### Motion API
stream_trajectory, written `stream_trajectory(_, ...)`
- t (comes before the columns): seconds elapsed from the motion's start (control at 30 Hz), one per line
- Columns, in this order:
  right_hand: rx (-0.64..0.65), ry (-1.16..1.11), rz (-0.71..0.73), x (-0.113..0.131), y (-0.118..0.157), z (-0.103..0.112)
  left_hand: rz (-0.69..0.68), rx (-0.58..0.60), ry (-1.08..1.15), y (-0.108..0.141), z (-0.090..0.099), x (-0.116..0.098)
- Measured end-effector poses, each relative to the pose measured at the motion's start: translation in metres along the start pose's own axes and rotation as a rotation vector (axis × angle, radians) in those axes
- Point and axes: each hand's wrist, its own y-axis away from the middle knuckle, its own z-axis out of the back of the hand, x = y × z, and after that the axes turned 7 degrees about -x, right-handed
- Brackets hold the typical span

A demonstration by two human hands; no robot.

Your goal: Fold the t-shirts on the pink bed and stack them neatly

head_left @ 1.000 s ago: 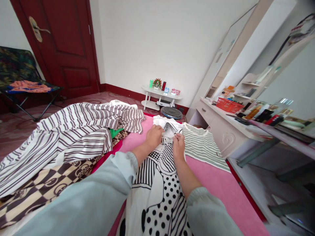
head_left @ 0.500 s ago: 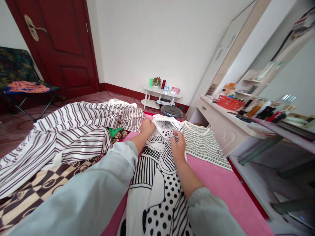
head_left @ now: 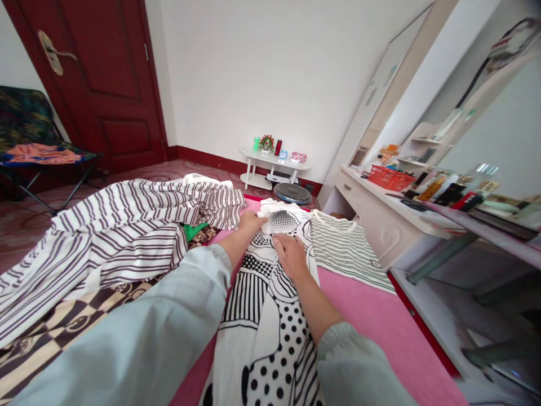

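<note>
A long white garment with black dots and stripes [head_left: 266, 338] lies lengthwise in front of me, its far end bunched near a mesh-like dotted patch. At that end my left hand [head_left: 250, 223] is closed, with thumb and fingers pinching the left edge of the cloth. My right hand [head_left: 291, 255] is on the middle of the same end, its fingers curled on the fabric; its fingertips are partly hidden. A striped shirt [head_left: 346, 248] lies flat to the right of the garment. On the left is a heap of white cloth with dark stripes [head_left: 139, 203].
Pink bedding [head_left: 359, 316] and a brown checked cover [head_left: 84, 327] lie beneath the clothes. Along the right stands a dressing table [head_left: 380, 211] with a red basket [head_left: 389, 177] and bottles. A small white stand [head_left: 257, 180] is by the wall, and a folding chair [head_left: 42, 155] at left.
My right hand has moved left and slightly nearer along the garment, closer to my left hand. The left hand still pinches the far edge. The view has shifted slightly.
</note>
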Motion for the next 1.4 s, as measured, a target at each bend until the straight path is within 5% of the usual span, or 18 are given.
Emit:
stream_trajectory(0.17,-0.268,-0.102,-0.131,-0.010,0.000,0.000,-0.286,-0.011,-0.095,0.029,0.009,-0.019)
stream_trajectory(0.27,-0.466,-0.131,-0.242,-0.018,0.000,-0.002,-0.506,0.086,-0.134,0.059,0.011,-0.025)
stream_trajectory(0.37,-0.500,-0.130,-0.290,-0.022,-0.001,-0.004,-0.695,0.175,-0.219,0.085,0.010,-0.024)
stream_trajectory(0.5,-0.460,-0.113,-0.263,-0.024,-0.002,-0.005,-0.838,0.116,-0.419,0.100,0.011,-0.019)
stream_trajectory(0.63,-0.383,0.018,-0.202,-0.023,-0.004,-0.007,-0.803,0.055,-0.461,0.103,0.012,-0.017)
stream_trajectory(0.8,0.143,0.170,-0.204,-0.026,-0.015,-0.010,-0.628,0.001,-0.547,0.104,0.007,-0.012)
stream_trajectory(0.87,0.257,0.196,-0.234,-0.028,-0.020,-0.012,-0.597,0.001,-0.557,0.104,0.005,-0.009)
stream_trajectory(1.23,0.244,0.311,-0.290,-0.019,-0.001,-0.004,-0.568,0.227,-0.461,0.108,0.012,0.020)
stream_trajectory(1.4,0.240,0.296,-0.306,-0.007,0.024,0.011,-0.636,0.129,-0.429,0.125,0.034,0.015)
